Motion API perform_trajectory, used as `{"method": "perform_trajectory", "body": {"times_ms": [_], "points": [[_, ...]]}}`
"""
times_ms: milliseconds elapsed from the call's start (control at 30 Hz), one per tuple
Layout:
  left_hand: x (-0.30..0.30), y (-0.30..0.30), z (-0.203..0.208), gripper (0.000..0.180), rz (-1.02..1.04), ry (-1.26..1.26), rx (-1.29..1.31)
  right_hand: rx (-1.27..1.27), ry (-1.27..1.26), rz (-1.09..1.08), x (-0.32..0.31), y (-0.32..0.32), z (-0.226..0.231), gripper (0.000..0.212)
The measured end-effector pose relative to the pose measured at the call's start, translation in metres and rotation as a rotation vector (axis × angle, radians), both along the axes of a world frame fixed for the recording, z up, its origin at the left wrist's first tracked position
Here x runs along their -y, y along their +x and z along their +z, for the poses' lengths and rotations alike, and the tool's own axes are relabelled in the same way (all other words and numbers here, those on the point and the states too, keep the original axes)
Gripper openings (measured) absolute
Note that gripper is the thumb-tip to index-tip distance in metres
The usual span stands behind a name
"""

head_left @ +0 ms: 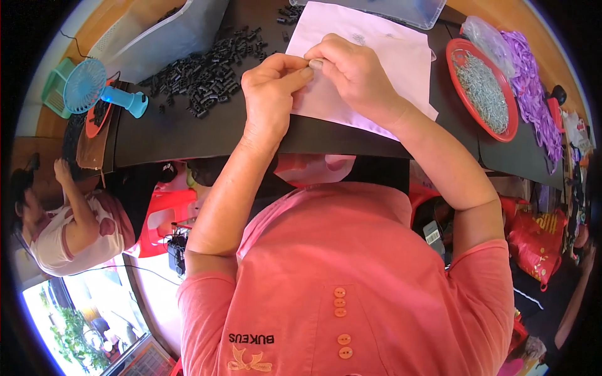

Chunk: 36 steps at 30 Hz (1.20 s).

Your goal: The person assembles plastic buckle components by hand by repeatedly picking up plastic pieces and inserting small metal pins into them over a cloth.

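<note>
My left hand (271,88) and my right hand (359,72) meet over a pale pink cloth (376,113) on the dark table. Thumbs and forefingers of both are pinched together, tip to tip. Whatever sits between them is too small and too covered by the fingers to make out. To the left of my left hand spreads a heap of small black plastic pieces (210,78). Past my right forearm stands a red oval basin (453,75) full of thin silvery metal pins (481,91). A few small grey specks lie on the cloth beyond my fingers.
A translucent bin (182,31) stands behind the black pieces, with a clear tray (401,9) at the far edge. A blue fan (86,84) and green basket (58,91) are at left. Purple straps (533,88) lie at right. Another person (81,225) sits at left.
</note>
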State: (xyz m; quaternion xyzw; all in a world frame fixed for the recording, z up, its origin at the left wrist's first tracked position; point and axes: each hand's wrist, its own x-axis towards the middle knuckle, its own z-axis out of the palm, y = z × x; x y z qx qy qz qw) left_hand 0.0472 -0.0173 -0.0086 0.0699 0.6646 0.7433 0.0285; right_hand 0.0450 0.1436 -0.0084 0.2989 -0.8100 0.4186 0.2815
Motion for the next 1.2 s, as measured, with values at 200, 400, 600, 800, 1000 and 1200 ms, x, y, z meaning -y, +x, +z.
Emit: {"method": "perform_trajectory", "body": {"times_ms": [200,400,600,800,1000,1200], "points": [[0.004,-0.004,-0.002,0.012,-0.092,0.222,0.119,0.071,-0.051,0.048,-0.004,0.003,0.007,0.018],[0.004,-0.005,0.001,0.013,-0.155,0.275,0.124,-0.240,0.208,-0.168,0.004,0.003,0.006,0.022],[0.003,-0.005,0.000,0.016,-0.220,0.243,0.099,-0.455,0.327,-0.273,0.004,0.001,0.004,0.022],[0.005,-0.004,0.002,0.020,-0.233,0.396,0.162,-0.468,0.290,-0.213,-0.003,0.002,0.011,0.023],[0.007,-0.001,0.005,0.021,-0.237,0.293,0.142,-0.428,0.307,-0.181,-0.003,0.007,0.014,0.023],[0.004,0.002,0.014,0.014,-0.121,0.155,-0.017,-0.292,0.177,-0.106,0.000,-0.001,0.010,0.027]]}}
